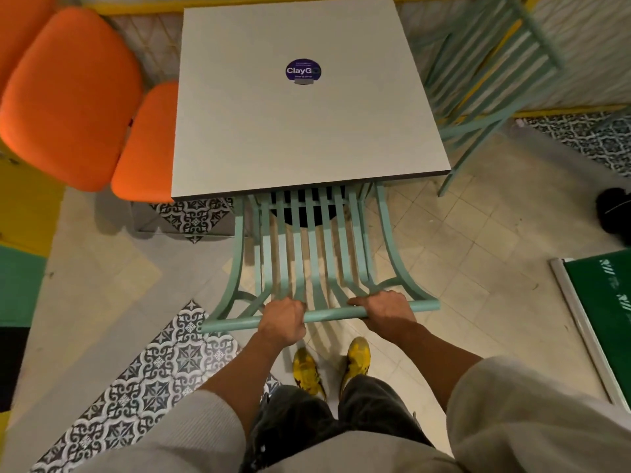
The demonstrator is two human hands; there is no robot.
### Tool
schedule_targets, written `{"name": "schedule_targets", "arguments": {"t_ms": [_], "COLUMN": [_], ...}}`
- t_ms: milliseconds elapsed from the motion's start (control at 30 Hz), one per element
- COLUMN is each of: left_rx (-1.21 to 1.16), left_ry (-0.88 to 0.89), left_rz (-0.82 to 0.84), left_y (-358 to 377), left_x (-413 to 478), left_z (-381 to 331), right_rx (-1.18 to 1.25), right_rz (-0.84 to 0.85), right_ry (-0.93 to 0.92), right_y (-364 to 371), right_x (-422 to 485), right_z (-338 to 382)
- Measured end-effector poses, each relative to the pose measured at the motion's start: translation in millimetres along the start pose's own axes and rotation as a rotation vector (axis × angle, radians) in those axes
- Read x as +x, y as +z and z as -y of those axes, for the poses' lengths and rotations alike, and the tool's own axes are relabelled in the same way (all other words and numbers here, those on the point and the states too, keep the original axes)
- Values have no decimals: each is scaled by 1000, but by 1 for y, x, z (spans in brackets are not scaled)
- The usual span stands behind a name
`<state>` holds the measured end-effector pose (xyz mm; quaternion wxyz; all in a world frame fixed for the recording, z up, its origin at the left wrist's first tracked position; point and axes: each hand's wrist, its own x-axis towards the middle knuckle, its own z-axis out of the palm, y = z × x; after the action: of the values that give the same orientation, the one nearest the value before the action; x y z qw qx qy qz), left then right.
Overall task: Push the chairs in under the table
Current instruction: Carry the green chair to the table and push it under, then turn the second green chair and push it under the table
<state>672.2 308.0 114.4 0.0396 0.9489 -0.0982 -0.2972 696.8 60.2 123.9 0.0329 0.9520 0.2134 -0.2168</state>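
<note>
The top rail (pixel 319 315) of a teal slatted chair (pixel 307 254) is gripped by both hands. The left hand (pixel 282 319) is closed over the rail left of its middle, fingers wrapped over the far side; the right hand (pixel 384 310) is closed over the rail right of the middle, thumb lying along the rail's far edge. Both forearms are bare, with light-coloured sleeves (pixel 532 414) pushed up near the elbows.

The chair's backrest slats are seen running from the rail away toward the table (pixel 300 131), and the seat is hidden under the table's near edge, so the chair is tucked in at the near side. The tabletop is square and pale grey, and a round purple sticker (pixel 303 70) reading "ClayG" is fixed near its centre.

A second teal slatted chair (pixel 485 83) is seen at the table's far right corner, tilted and standing out beside the table. At the left side, orange cushioned seats (pixel 68 97) are set touching the table's left edge.

Below the rail, yellow shoes (pixel 333 363) and dark trousers are seen on a floor of beige and patterned tiles (pixel 164 363). A green board (pixel 604 312) lies at the right.
</note>
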Motion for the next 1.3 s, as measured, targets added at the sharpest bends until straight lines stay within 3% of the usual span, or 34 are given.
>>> {"name": "schedule_targets", "arguments": {"t_ms": [433,533,733,1067,1300], "left_rx": [-66,-90,-96,131,204], "left_ry": [17,32,126,345,309], "left_rz": [-31,60,98,128,143], "left_y": [7,0,-33,-88,-104], "left_x": [0,3,12,73,137], "left_z": [-7,-10,-35,-180,-298], "right_rx": [94,103,157,319,368], "right_rz": [-32,4,-17,33,105], "right_ry": [15,0,188,480,514], "right_y": [2,-1,-5,10,24], "right_x": [-7,-10,-44,-112,-147], "right_z": [-6,-12,-53,-188,-312]}}
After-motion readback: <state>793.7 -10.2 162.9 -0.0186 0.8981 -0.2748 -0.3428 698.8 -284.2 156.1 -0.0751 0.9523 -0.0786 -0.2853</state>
